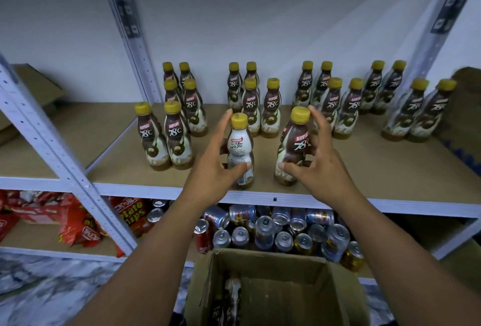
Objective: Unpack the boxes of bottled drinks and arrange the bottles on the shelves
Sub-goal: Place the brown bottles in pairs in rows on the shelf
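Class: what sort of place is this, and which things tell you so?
Probably a shop stockroom: metal shelving lined with coffee bottles, cans and snack packets below, and an opened cardboard box.

Dim, even light; far-right bottles [419, 109] smear with blur, and shelf posts [141, 65] bow near the edges.

Red potato-chip bags [75, 224] lie heaped low on the left; right of them drink cans [264, 232] crowd together, some tipped; marbled floor [52, 286] nearest
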Demonstrator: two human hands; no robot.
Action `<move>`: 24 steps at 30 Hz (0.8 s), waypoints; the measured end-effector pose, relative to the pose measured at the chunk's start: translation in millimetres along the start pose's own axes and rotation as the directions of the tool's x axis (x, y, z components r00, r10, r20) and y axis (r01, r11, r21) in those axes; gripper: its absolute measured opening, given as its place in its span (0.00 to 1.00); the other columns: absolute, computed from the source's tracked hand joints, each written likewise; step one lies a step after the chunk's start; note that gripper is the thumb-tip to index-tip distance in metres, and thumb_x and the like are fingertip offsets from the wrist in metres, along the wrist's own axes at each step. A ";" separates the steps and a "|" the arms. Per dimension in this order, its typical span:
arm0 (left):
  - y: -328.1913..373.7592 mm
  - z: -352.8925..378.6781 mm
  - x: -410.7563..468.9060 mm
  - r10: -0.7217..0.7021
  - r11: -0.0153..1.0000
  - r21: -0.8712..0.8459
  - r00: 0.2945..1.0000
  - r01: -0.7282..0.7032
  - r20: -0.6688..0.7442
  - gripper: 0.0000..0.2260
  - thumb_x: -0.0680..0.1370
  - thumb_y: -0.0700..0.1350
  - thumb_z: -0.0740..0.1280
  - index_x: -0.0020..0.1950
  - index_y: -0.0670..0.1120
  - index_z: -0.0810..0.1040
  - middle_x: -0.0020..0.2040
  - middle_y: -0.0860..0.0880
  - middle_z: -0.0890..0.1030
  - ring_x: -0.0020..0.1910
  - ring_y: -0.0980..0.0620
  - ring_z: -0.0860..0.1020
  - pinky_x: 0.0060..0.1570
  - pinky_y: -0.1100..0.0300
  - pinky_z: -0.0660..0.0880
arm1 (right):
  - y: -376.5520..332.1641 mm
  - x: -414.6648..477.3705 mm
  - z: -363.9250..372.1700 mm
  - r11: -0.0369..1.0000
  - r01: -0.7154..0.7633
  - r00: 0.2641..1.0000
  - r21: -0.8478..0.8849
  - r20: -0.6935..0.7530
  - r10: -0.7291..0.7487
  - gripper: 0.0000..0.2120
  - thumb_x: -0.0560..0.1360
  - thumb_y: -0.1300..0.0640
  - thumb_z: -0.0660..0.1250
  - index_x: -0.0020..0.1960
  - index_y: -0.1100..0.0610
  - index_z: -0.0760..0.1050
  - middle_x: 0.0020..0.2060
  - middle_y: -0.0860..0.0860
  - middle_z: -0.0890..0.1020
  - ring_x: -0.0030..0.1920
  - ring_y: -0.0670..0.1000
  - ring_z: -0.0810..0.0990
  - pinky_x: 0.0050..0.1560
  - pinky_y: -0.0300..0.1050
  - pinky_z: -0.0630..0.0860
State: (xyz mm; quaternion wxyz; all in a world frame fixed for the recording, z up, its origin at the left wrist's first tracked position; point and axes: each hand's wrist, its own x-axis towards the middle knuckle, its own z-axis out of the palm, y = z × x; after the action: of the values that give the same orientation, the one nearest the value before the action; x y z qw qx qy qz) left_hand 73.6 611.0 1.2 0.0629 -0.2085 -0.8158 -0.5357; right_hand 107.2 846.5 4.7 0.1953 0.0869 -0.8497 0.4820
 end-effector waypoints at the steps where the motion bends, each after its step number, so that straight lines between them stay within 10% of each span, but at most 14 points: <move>1: -5.3 2.2 4.7 -0.011 1.000 -0.001 1.000 0.011 -0.008 0.46 0.77 0.42 0.76 0.79 0.73 0.50 0.70 0.78 0.65 0.71 0.69 0.66 0.68 0.44 0.75 | 6.9 3.8 3.2 1.000 -0.007 1.000 -0.001 0.007 0.007 0.54 0.71 0.59 0.80 0.76 0.28 0.47 0.57 0.28 0.77 0.50 0.48 0.84 0.56 0.61 0.81; 5: -21.7 7.6 20.6 -0.027 1.000 0.001 0.999 0.027 -0.036 0.47 0.77 0.43 0.76 0.80 0.70 0.47 0.65 0.81 0.67 0.71 0.70 0.67 0.67 0.44 0.75 | 28.4 20.5 15.1 0.998 -0.022 1.000 0.054 0.022 0.020 0.52 0.71 0.63 0.79 0.79 0.34 0.49 0.57 0.18 0.71 0.57 0.32 0.78 0.62 0.54 0.80; 13: -37.2 12.7 39.0 -0.021 1.000 0.016 0.999 0.022 -0.043 0.48 0.76 0.44 0.76 0.81 0.67 0.47 0.63 0.83 0.66 0.71 0.71 0.67 0.70 0.45 0.73 | 42.0 40.7 32.2 0.995 -0.036 0.999 0.089 0.002 0.036 0.53 0.70 0.59 0.80 0.79 0.34 0.48 0.63 0.38 0.77 0.60 0.36 0.79 0.61 0.53 0.80; 18: -36.3 12.6 37.7 -0.033 0.999 -0.018 0.995 0.032 -0.092 0.52 0.71 0.51 0.80 0.80 0.70 0.46 0.65 0.80 0.67 0.69 0.75 0.65 0.64 0.68 0.67 | 38.7 42.8 24.6 0.987 -0.084 0.996 0.135 -0.020 0.088 0.55 0.65 0.45 0.80 0.78 0.31 0.46 0.68 0.39 0.72 0.65 0.30 0.72 0.66 0.54 0.77; 24: -32.5 15.7 40.8 -0.027 0.997 -0.072 0.978 0.012 -0.208 0.49 0.71 0.53 0.80 0.82 0.63 0.53 0.67 0.66 0.73 0.69 0.65 0.72 0.70 0.51 0.72 | 40.6 45.5 20.4 0.990 -0.067 0.994 0.124 -0.078 0.077 0.49 0.69 0.45 0.79 0.78 0.32 0.50 0.70 0.45 0.74 0.69 0.38 0.72 0.67 0.55 0.76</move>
State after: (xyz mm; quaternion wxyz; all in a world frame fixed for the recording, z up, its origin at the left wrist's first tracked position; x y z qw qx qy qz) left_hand 25.3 625.3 -19.6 0.1353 -0.1452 -0.7875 -0.5835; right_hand 47.2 852.1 -17.7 0.2071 0.0477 -0.8126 0.5427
